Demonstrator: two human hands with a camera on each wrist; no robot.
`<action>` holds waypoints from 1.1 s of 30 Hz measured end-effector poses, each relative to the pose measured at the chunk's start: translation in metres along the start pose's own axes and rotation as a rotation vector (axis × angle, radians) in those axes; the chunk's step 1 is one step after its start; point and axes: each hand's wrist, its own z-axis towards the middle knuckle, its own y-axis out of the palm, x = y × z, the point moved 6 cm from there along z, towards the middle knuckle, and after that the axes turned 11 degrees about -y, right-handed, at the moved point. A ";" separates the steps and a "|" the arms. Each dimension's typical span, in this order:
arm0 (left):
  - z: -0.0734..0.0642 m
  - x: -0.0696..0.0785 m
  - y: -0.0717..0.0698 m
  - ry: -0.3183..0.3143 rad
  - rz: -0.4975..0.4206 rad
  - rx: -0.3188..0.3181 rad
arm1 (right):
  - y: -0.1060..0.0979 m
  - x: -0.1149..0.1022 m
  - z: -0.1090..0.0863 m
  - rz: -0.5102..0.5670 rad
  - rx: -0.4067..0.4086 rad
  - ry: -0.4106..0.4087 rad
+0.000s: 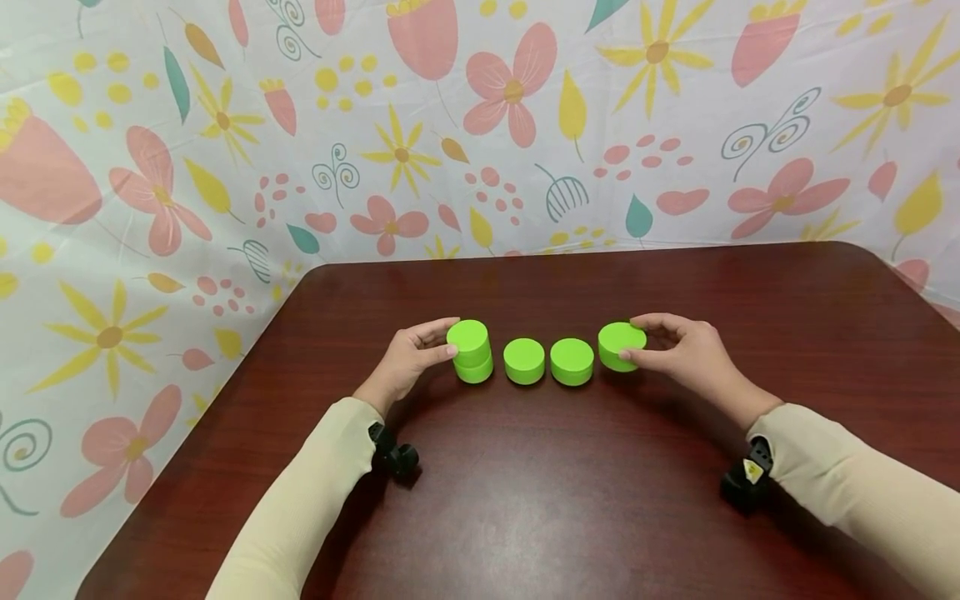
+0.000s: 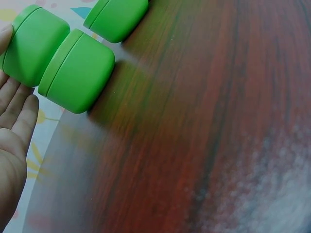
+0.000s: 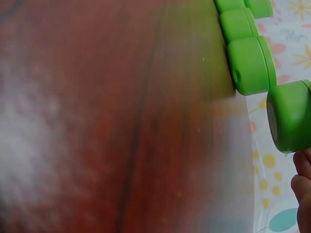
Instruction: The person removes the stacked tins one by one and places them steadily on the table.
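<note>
At the left, my left hand (image 1: 401,365) grips a round green lidded container (image 1: 468,337) by its sides, thumb in front and fingers behind. That container sits on top of a second green container (image 1: 475,370) of the same kind. My right hand (image 1: 697,357) pinches another green container (image 1: 621,347) between thumb and fingers. In the right wrist view this held container (image 3: 290,116) is raised off the table, its underside partly showing. Between the hands stand two more green containers, the left one (image 1: 524,362) and the right one (image 1: 572,362), side by side with a small gap.
The dark reddish-brown wooden table (image 1: 510,492) extends toward me and to both sides. Behind it and along its left hangs a white cloth (image 1: 442,167) printed with flowers and leaves. Black wrist cameras are strapped to the left wrist (image 1: 396,457) and right wrist (image 1: 750,479).
</note>
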 end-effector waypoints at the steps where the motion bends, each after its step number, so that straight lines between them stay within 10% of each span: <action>1: 0.000 0.000 0.000 0.002 0.001 -0.001 | 0.001 0.001 -0.001 0.000 -0.005 0.002; 33: 0.001 -0.004 -0.001 -0.009 -0.021 0.006 | 0.014 0.018 -0.008 0.006 -0.040 0.050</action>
